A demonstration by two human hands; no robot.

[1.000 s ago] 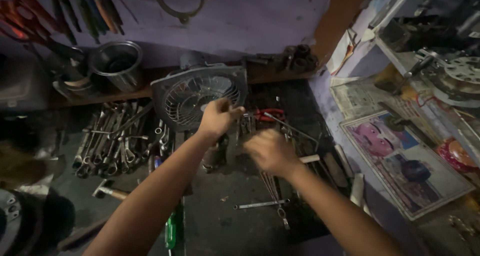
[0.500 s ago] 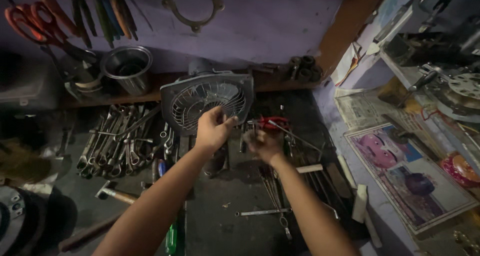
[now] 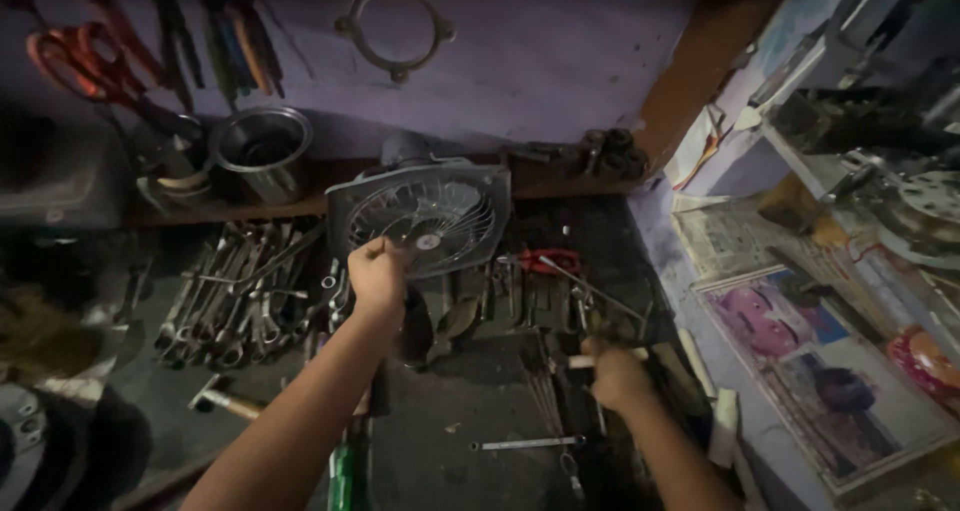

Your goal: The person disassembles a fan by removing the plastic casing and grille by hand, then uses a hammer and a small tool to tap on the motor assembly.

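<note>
A small square grey fan (image 3: pixel 425 216) with a wire grille leans upright against the back shelf. My left hand (image 3: pixel 378 271) is closed on the fan's lower left edge. My right hand (image 3: pixel 615 376) is lower and to the right, down among loose tools on the dark bench. Its fingers are wrapped round a pale-handled tool (image 3: pixel 578 361), whose end sticks out to the left of the fist. The tool's working end is hidden.
A heap of spanners (image 3: pixel 230 291) lies left of the fan, with a hammer (image 3: pixel 225 401) and a green-handled screwdriver (image 3: pixel 340 471) nearer me. Red-handled pliers (image 3: pixel 550 261) lie right of the fan. A metal cup (image 3: pixel 262 146) stands on the shelf. Newspapers and a poster (image 3: pixel 800 371) cover the right side.
My right hand has dropped from beside the fan down and right to the tools and closed on a pale handle. My left hand has stayed on the fan.
</note>
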